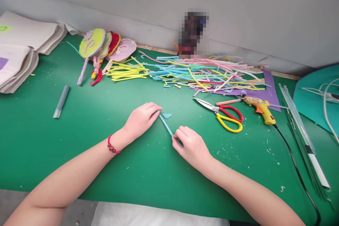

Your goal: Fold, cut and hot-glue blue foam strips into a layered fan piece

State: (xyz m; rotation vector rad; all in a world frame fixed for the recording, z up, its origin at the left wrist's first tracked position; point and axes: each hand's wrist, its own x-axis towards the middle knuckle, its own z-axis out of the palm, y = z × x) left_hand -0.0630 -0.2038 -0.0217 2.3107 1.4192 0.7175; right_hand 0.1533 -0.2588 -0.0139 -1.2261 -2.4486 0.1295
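A blue pipe cleaner [166, 125] stretches between my two hands, just above or on the green table. My left hand [143, 119], with a red beaded bracelet at the wrist, has its fingers pressed together at the upper end of the stem. The lower end is pinched between thumb and fingers of my right hand [192, 147]. Close to my left fingertips lies a small blue piece [166, 116] made of short bits side by side. Scissors [218, 113] with one red and one yellow handle rest to the right, blades slightly apart.
Behind my hands spreads a pile of coloured pipe cleaners [190, 72]. Fan-shaped pieces [92, 44] lie at the back left, near paper stacks [29, 31]. A grey tube [61, 101] is on the left. A yellow glue gun [261, 108] trails its cord down the right side.
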